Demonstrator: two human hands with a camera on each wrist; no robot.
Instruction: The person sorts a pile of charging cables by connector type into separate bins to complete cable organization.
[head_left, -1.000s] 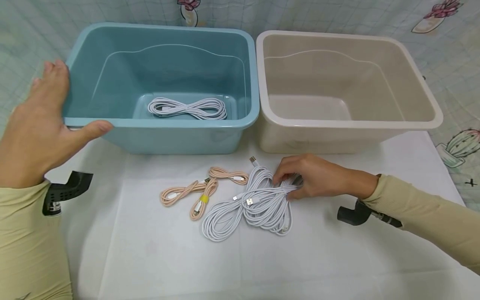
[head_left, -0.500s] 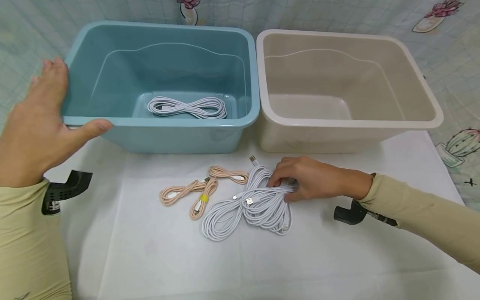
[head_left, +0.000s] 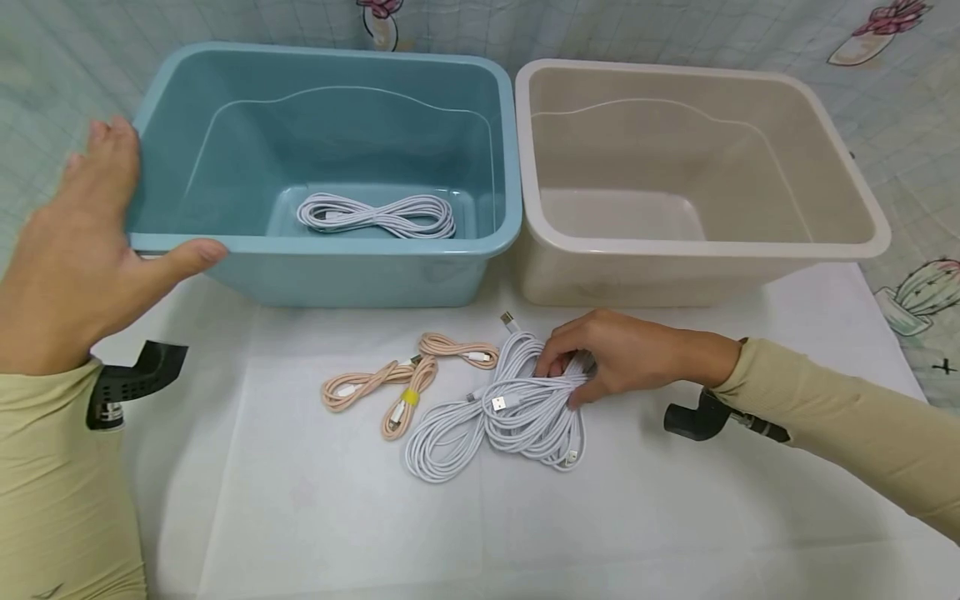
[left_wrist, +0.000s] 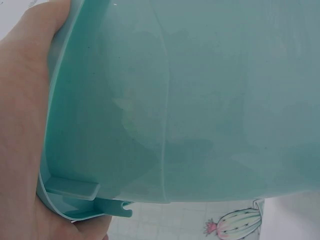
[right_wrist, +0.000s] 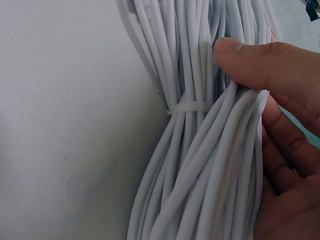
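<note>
My right hand (head_left: 626, 354) pinches the upper right loops of a coiled white USB cable (head_left: 528, 433), thumb on one side and fingers on the other. This cable lies in a crossed pile of white coils on the table. Up close in the right wrist view, a thin band binds strands beside my thumb (right_wrist: 250, 65). My left hand (head_left: 82, 242) rests at the near left corner of the blue bin (head_left: 360, 271), thumb along the front rim and fingers extended down its left side. Inside that bin lies another white cable coil (head_left: 375, 215).
Several tan cable coils (head_left: 363, 385) lie left of the white pile, one with a yellow band. A beige bin (head_left: 637, 275) stands right of the blue one, their rims nearly touching. Both stand at the back of the white-covered table (head_left: 330, 525), before a patterned cloth (head_left: 600, 29).
My right hand has shifted slightly left and closer into the white loops. A small connector in the pile has turned a little. The left hand stays at the blue bin.
</note>
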